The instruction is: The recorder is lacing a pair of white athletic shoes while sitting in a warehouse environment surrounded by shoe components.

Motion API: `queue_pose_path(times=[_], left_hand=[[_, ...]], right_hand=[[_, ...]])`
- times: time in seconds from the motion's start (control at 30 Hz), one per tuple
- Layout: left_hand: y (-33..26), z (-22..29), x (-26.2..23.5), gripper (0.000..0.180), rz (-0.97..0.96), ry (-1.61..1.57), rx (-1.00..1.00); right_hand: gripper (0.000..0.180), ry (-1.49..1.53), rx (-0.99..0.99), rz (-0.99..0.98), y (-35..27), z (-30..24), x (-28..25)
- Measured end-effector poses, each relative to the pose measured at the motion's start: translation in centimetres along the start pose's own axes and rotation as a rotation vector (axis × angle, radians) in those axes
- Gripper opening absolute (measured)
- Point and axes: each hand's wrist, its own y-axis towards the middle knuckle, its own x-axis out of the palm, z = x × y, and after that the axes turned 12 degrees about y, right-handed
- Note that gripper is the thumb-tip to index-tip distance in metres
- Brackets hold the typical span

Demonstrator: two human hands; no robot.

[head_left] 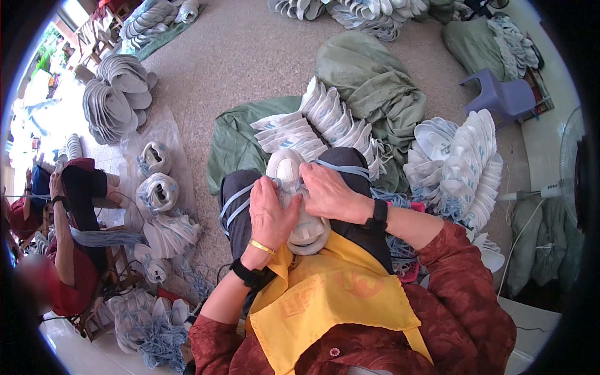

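Observation:
A white shoe [309,226] rests on my lap between my knees, toe away from me, over a yellow apron [331,297]. My left hand [272,214] is at the left side of its lacing, fingers closed in a pinch on a light blue shoelace [234,206]. One stretch of lace loops over my left thigh, another [342,167] crosses my right thigh. My right hand [333,192] pinches at the eyelets on the right side, its fingertips close to the left ones. The lace ends inside my fingers are hidden.
Beyond my knees, rows of white shoe uppers [334,119] lie on a green sack [234,134]. More uppers [470,165] are stacked at right, near a purple stool [500,97] and a fan [572,169]. A co-worker [69,269] sits at left beside lace bundles [159,344].

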Motion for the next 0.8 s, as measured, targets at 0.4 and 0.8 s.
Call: queue_pose_path(times=[0.4, 0.8], left_hand=[[0.1, 0.6, 1.5, 0.048, 0.092, 0.046, 0.010], [-0.8, 1.6, 0.9, 0.041, 0.083, 0.004, 0.032]], right_hand=[[0.023, -0.002, -0.144, 0.104, -1.6, 0.4, -0.2], [0.023, 0.041, -0.238, 0.177, -3.4, -0.7, -0.4]])
